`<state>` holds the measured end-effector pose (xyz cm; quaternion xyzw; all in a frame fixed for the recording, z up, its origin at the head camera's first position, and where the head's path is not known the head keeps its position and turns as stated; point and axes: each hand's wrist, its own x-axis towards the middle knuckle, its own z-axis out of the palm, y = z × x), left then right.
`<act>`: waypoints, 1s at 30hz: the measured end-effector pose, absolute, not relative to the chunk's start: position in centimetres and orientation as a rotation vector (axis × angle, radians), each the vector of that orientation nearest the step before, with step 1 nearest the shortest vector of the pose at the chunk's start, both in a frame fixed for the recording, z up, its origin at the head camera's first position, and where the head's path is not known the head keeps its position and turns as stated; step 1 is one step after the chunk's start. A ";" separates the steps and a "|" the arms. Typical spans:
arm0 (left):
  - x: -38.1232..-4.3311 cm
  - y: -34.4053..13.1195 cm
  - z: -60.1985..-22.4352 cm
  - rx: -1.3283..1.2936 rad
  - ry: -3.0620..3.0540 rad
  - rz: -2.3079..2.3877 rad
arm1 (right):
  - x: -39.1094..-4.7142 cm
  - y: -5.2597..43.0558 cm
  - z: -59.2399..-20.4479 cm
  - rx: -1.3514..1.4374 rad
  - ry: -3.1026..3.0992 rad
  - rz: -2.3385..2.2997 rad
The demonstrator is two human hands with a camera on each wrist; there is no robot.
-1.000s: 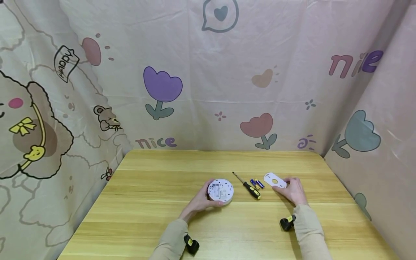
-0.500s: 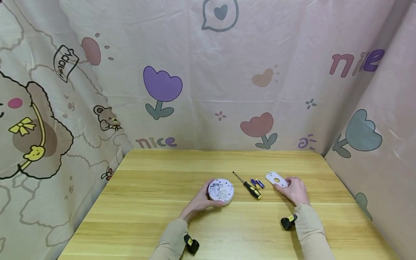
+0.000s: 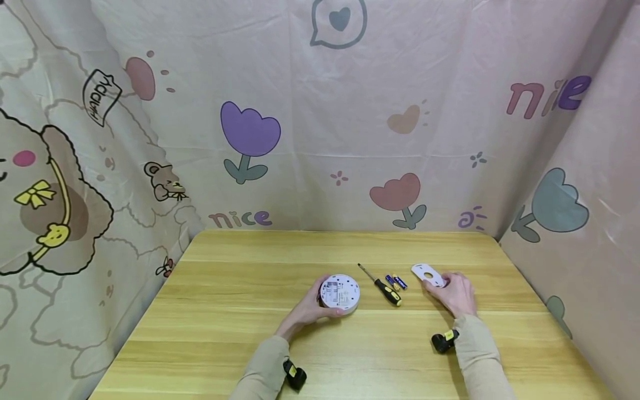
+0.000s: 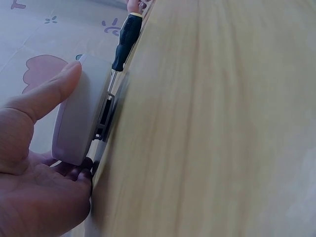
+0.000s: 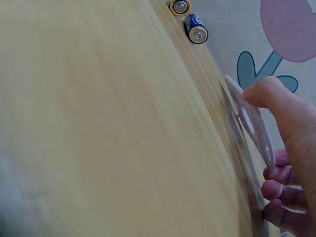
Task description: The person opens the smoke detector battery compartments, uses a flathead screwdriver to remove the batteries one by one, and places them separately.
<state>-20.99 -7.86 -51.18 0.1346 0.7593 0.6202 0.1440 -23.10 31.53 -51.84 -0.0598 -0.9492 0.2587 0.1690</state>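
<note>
My left hand (image 3: 306, 306) grips a round white smoke alarm (image 3: 340, 293), its labelled, holed underside facing up in the head view. From the left wrist, the thumb lies on one side of the smoke alarm (image 4: 83, 116) and the fingers curl under the other; a small bracket-like part juts from it. At the right, my right hand (image 3: 457, 294) pinches the near end of a flat white mounting plate (image 3: 420, 269) with a round hole in it. In the right wrist view the plate (image 5: 260, 132) is tilted, close above the tabletop.
A black-and-yellow screwdriver (image 3: 388, 293) lies between the two hands on the wooden table (image 3: 240, 344). Several small blue-and-gold batteries (image 3: 400, 282) lie just right of it. A printed curtain (image 3: 310, 100) hangs behind the table and along both sides.
My right hand has shifted slightly to the right, taking the mounting plate with it. The left hand and smoke alarm have stayed in place.
</note>
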 end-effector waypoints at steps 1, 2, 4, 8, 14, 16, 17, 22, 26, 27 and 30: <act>-21.0 -7.9 -51.2 0.387 2.188 1.789 | -23.1 31.5 -51.9 -0.175 -2.694 0.736; -21.0 -7.8 -51.1 0.387 2.188 1.789 | -23.1 31.6 -51.9 -0.180 -2.691 0.737; -21.0 -7.8 -51.1 0.383 2.187 1.787 | -23.1 31.6 -51.9 -0.188 -2.689 0.736; -21.0 -7.8 -51.0 0.382 2.191 1.782 | -23.2 31.8 -52.0 -0.183 -2.668 0.744; -21.0 -7.7 -51.0 0.374 2.206 1.770 | -23.2 31.8 -52.2 -0.146 -2.625 0.740; -21.0 -7.7 -51.0 0.373 2.209 1.766 | -23.2 31.8 -52.3 -0.137 -2.625 0.736; -21.0 -7.7 -51.0 0.374 2.212 1.763 | -23.2 31.8 -52.3 -0.137 -2.626 0.736; -21.1 -7.7 -51.0 0.378 2.207 1.767 | -23.2 31.6 -52.1 -0.142 -2.631 0.752; -21.1 -7.7 -51.1 0.379 2.206 1.769 | -23.2 31.4 -51.9 -0.145 -2.627 0.767; -21.1 -7.7 -51.1 0.379 2.206 1.769 | -23.2 31.4 -51.9 -0.142 -2.624 0.769; -21.0 -7.7 -51.1 0.375 2.208 1.767 | -23.2 31.1 -51.7 -0.128 -2.616 0.775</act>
